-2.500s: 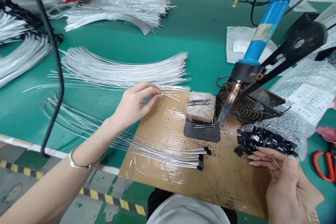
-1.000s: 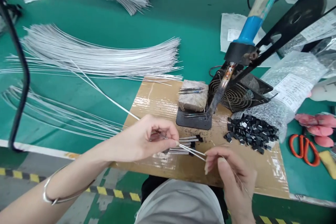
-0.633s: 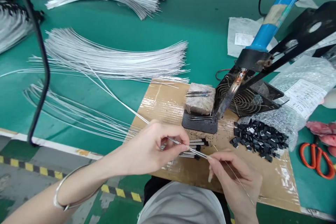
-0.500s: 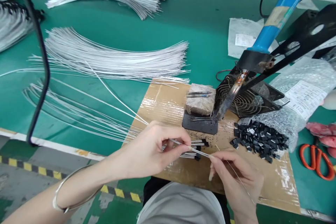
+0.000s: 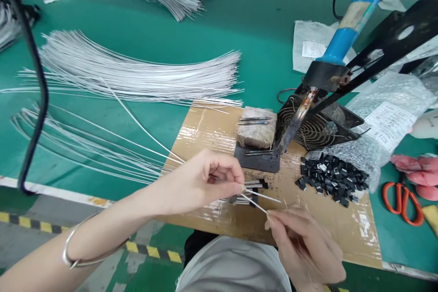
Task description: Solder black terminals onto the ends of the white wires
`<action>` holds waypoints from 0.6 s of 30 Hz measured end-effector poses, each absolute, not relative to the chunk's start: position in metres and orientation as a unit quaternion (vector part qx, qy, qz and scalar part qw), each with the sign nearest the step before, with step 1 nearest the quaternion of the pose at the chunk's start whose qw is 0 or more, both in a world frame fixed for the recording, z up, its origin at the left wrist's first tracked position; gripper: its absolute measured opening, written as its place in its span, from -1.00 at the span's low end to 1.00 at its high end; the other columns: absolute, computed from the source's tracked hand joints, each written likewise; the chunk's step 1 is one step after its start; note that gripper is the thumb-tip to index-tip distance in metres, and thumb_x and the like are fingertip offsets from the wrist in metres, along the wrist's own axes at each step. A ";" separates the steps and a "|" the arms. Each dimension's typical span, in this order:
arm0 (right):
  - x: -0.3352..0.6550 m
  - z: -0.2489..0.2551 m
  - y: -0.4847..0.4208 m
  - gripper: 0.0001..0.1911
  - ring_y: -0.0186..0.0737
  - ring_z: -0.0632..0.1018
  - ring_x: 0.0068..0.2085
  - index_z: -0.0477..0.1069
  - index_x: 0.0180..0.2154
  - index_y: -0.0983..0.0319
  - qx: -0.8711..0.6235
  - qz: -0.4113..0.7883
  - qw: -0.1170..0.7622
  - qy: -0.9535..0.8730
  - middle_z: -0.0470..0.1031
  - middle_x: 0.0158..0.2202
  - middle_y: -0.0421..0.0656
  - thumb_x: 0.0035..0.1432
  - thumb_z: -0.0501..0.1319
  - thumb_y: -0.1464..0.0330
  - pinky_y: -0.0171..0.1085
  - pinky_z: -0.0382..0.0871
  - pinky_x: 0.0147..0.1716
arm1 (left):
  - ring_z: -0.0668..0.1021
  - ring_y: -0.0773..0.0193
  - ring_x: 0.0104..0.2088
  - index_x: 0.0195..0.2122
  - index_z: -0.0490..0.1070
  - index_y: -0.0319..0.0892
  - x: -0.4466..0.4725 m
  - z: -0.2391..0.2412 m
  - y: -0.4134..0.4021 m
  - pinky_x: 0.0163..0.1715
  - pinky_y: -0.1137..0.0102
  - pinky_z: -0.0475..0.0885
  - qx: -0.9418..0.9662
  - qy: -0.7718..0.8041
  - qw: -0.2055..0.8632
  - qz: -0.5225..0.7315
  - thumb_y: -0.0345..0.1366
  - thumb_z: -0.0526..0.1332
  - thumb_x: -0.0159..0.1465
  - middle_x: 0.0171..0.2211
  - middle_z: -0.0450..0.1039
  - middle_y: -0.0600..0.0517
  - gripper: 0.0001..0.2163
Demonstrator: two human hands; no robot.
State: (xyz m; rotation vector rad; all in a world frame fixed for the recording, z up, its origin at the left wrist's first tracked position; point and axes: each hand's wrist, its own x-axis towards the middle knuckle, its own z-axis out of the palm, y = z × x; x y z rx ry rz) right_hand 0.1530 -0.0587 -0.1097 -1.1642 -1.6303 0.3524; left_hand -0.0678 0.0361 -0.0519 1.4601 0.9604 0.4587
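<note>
My left hand (image 5: 201,187) is closed in a pinch on white wires (image 5: 263,196), whose two ends stick out past the fingertips and spread apart in a narrow V. The fingertips of my right hand (image 5: 306,242) are closed on the lower wire end. A very thin strand shows faintly by the right fingers, blurred. Just beyond my left hand lie several short wire ends with black tips (image 5: 263,184), partly hidden by it. The wires' long tails (image 5: 137,118) run off to the left on the bench.
A blue-handled soldering iron (image 5: 345,39) stands over a round fan guard (image 5: 316,127) and a grey block (image 5: 257,134). Black pieces (image 5: 333,175) are heaped by bubble wrap (image 5: 383,132). Orange-handled scissors (image 5: 407,205) lie right. Wire bundles (image 5: 143,73) cover the left bench. Cardboard (image 5: 356,237) lies underneath.
The two wire ends, side by side before, are now spread apart. My right hand has moved slightly down, pulling one end away from the other. The view has shifted a little.
</note>
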 end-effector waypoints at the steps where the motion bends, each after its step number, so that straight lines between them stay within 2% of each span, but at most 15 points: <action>1: 0.149 -0.110 -0.060 -0.85 -0.28 0.61 -0.55 0.63 -0.27 0.16 -0.511 0.184 0.545 -0.639 0.64 -0.53 -0.25 0.18 0.45 0.53 -0.34 0.52 -0.52 | 0.45 0.35 -0.52 -0.39 0.53 -0.17 -0.067 -0.051 0.033 -0.54 0.47 0.34 0.656 0.428 0.588 0.204 -0.29 0.27 0.34 -0.50 0.56 0.05 -0.84; 2: 0.145 -0.111 -0.060 -0.87 -0.32 0.58 -0.58 0.61 -0.34 0.16 -0.539 0.232 0.562 -0.582 0.60 -0.57 -0.27 0.21 0.44 0.50 -0.38 0.48 -0.56 | 0.46 0.35 -0.52 -0.39 0.54 -0.16 -0.067 -0.050 0.029 -0.55 0.47 0.33 0.678 0.439 0.551 0.211 -0.29 0.25 0.36 -0.49 0.57 0.05 -0.82; 5: 0.135 -0.112 -0.058 -0.75 -0.38 0.51 -0.69 0.55 -0.49 0.20 -0.583 0.397 0.582 -0.405 0.50 -0.67 -0.32 0.21 0.48 0.39 -0.46 0.39 -0.67 | 0.47 0.35 -0.53 -0.34 0.57 -0.12 -0.065 -0.050 0.018 -0.63 0.48 0.25 0.742 0.445 0.440 0.238 -0.36 0.20 0.40 -0.48 0.57 0.08 -0.81; 8: 0.134 -0.114 -0.053 -0.70 -0.36 0.48 -0.75 0.54 -0.53 0.23 -0.556 0.510 0.578 -0.313 0.48 -0.72 -0.31 0.15 0.54 0.31 -0.46 0.42 -0.72 | 0.41 0.39 -0.57 -0.32 0.56 -0.11 -0.065 -0.053 0.012 -0.67 0.49 0.17 0.771 0.422 0.404 0.252 -0.40 0.19 0.40 -0.51 0.53 0.11 -0.81; 12: 0.137 -0.114 -0.047 -0.62 -0.40 0.44 -0.76 0.51 -0.55 0.24 -0.518 0.586 0.566 -0.258 0.46 -0.72 -0.32 0.15 0.55 0.22 -0.45 0.45 -0.74 | 0.23 0.41 -0.63 -0.38 0.54 -0.12 -0.067 -0.054 0.016 -0.70 0.48 0.07 0.722 0.430 0.497 0.217 -0.32 0.22 0.40 -0.61 0.35 0.17 -0.80; 15: 0.136 -0.111 -0.047 -0.62 -0.42 0.43 -0.75 0.52 -0.54 0.24 -0.505 0.603 0.566 -0.247 0.45 -0.73 -0.33 0.15 0.55 0.20 -0.47 0.45 -0.74 | 0.25 0.40 -0.59 -0.41 0.50 -0.16 -0.068 -0.052 0.022 -0.65 0.48 0.10 0.666 0.429 0.576 0.201 -0.25 0.23 0.38 -0.61 0.32 0.16 -0.79; 18: 0.134 -0.107 -0.050 -0.66 -0.49 0.45 -0.72 0.54 -0.52 0.25 -0.509 0.596 0.571 -0.245 0.45 -0.71 -0.36 0.19 0.54 0.26 -0.55 0.44 -0.68 | 0.31 0.38 -0.55 -0.41 0.48 -0.19 -0.067 -0.053 0.028 -0.59 0.47 0.18 0.629 0.416 0.629 0.187 -0.20 0.24 0.37 -0.56 0.38 0.11 -0.77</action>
